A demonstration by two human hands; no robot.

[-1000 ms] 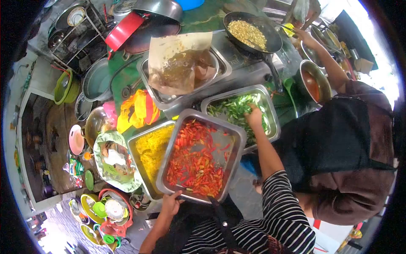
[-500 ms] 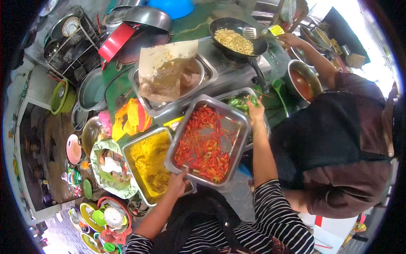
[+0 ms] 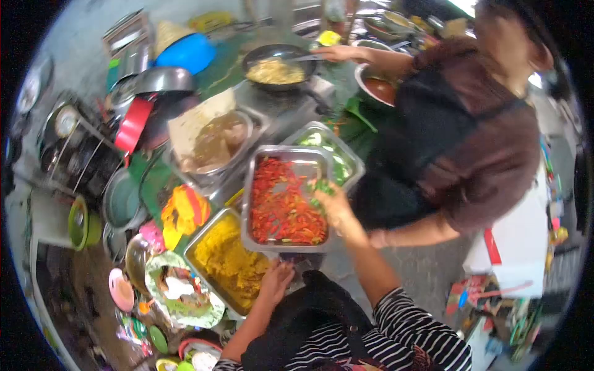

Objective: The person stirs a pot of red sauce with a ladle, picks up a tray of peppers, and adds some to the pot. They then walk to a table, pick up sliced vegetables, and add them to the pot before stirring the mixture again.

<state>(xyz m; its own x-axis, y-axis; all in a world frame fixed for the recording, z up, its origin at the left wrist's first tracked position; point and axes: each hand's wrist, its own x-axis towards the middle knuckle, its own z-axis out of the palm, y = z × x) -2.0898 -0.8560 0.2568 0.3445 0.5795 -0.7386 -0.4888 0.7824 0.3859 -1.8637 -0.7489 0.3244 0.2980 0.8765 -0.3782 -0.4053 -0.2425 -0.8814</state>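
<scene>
My left hand (image 3: 278,278) grips the near edge of a metal tray (image 3: 284,248) of red chilies (image 3: 281,216). Over the right side of that tray is my right hand (image 3: 334,207), closed on a bunch of green vegetable pieces (image 3: 322,190); their exact kind is blurred. Just behind lies a second metal tray (image 3: 354,162), with more green pieces (image 3: 339,166) inside. A metal tray of yellow food (image 3: 229,253) sits to the left, close to my left wrist.
A co-worker (image 3: 458,130) stands at my right, one hand on a spatula in a black frying pan (image 3: 278,83) on the stove. A pot of red sauce (image 3: 378,89) is beside them. Paper-lined metal pan (image 3: 210,142), red pot (image 3: 133,127) and blue basin (image 3: 185,54) stand at the back left.
My right hand has come from the green tray to above the chilies, carrying green pieces. The chili tray now sits straighter in view. The view has shifted, and the co-worker is more upright.
</scene>
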